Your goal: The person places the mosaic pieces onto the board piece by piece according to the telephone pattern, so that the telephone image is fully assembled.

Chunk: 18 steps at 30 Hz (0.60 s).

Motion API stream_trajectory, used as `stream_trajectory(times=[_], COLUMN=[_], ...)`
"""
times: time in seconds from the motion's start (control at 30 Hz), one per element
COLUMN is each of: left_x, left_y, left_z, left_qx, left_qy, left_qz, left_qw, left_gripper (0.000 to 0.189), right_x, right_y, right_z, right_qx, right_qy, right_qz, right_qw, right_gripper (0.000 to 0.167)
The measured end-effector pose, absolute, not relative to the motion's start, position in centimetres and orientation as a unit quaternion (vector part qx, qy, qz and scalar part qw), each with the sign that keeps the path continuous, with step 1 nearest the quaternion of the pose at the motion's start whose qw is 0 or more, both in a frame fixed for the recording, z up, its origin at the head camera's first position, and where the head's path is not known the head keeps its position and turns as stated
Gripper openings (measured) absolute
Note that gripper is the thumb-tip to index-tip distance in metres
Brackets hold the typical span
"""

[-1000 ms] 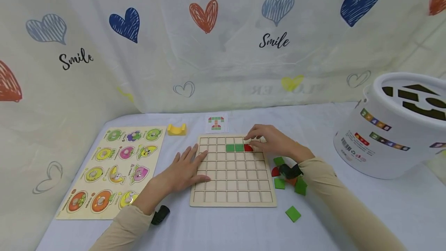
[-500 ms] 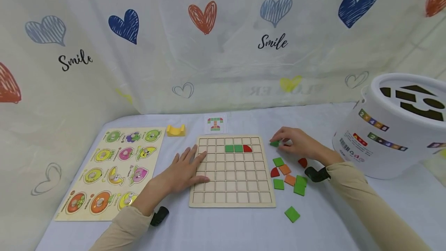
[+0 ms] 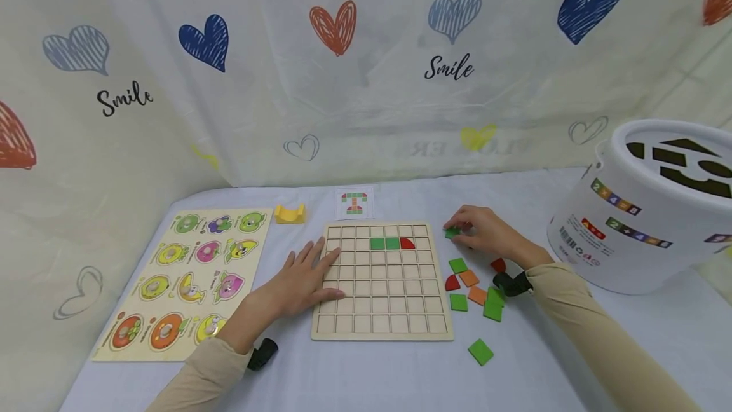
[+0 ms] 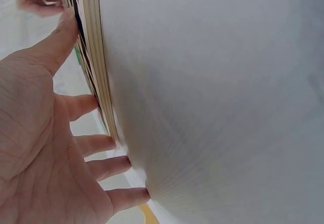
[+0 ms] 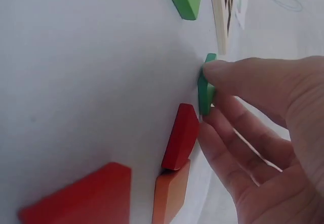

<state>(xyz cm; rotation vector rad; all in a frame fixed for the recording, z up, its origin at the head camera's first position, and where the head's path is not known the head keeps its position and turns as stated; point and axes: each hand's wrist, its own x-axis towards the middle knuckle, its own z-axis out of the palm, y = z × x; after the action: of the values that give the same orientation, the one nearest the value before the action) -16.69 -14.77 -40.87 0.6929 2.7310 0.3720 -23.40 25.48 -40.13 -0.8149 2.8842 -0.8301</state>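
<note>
My left hand [image 3: 303, 278] lies spread on the left edge of a wooden grid board [image 3: 345, 329], its thumb and a finger over the edge in the left wrist view. Two green square tiles [image 3: 385, 243] and a red quarter-circle tile [image 3: 406, 243] sit side by side in the board's second row. Beyond the board's upper right corner, my right hand [image 3: 486, 231] pinches a green tile [image 5: 204, 90] between thumb and fingers, at the cloth. In the right wrist view a red tile [image 5: 182, 135] and an orange tile [image 5: 172, 193] lie just beside those fingers.
Loose green, orange and red tiles lie right of the board, one green tile [image 3: 480, 352] nearer me. A pattern card [image 3: 354, 202] and a yellow block [image 3: 290, 213] stand behind. A fruit puzzle board [image 3: 166, 329] lies left; a white bucket [image 3: 577, 234] stands right.
My right hand has left the red quarter-circle tile on the board, moved right to the loose tiles, and now pinches a green one. My left hand has stayed in place.
</note>
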Motion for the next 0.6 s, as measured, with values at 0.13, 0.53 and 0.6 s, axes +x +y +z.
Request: stream_trajectory(times=[0.13,0.53,0.6], left_x=[-16.64,-16.68,-16.66], left_y=[-14.81,-14.89,-14.89], left_z=[-40.86,-40.98,-40.94], left_qx=[0.24,0.245,0.245], left_qy=[0.95,0.949,0.949], left_qz=[0.13,0.133,0.132], left_qw=[0.151,0.148,0.148], left_gripper=[0.085,0.085,0.085], right_x=[-23.36,-23.49,-23.74], right_y=[25.33,25.18,25.1], right_z=[-40.0,-39.22,-39.2], right_qx=[-0.255,-0.204,-0.19], right_qy=[0.928,0.938,0.94], right_qz=[-0.27,-0.275,-0.272], right_qw=[0.018,0.061,0.072], right_gripper=[0.024,0.028,0.029])
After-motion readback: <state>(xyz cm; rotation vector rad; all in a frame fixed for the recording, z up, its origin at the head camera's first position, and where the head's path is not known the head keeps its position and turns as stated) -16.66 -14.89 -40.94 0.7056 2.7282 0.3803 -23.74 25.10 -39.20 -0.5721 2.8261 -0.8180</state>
